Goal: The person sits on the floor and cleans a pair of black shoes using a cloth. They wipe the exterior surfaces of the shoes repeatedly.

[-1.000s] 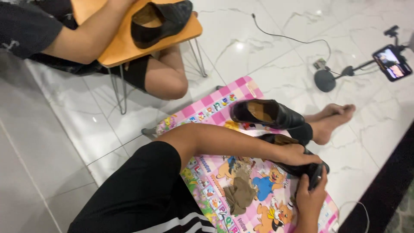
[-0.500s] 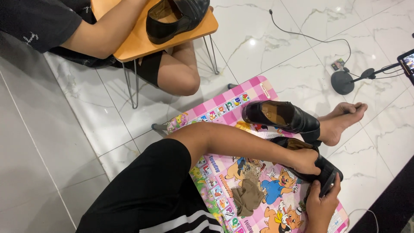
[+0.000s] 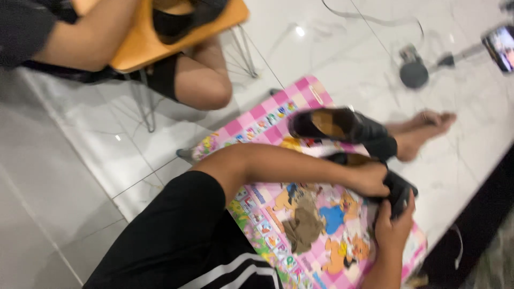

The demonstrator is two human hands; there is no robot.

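Note:
My right hand (image 3: 393,225) comes up from the bottom edge and grips the end of a black shoe (image 3: 399,192). My bent leg (image 3: 278,163) in black shorts runs right to that shoe. A skin-coloured shape presses on the shoe's top. Blur hides whether it is my left hand or my foot. A second black shoe (image 3: 342,126) with a tan lining lies on its side just beyond, on a pink checked mat (image 3: 257,120) printed with cartoon animals. My other bare foot (image 3: 423,134) rests on the white floor.
Another person sits at the top left with a bare knee (image 3: 206,88) forward, and an arm rests by a black shoe (image 3: 184,16) on an orange stool (image 3: 144,43). A phone (image 3: 500,48) on a stand with a round base (image 3: 415,72) and a cable are at the top right.
The view has shifted and blurred, so everything sits slightly higher and nearer. My right hand stays on the black shoe at the end of my bent leg.

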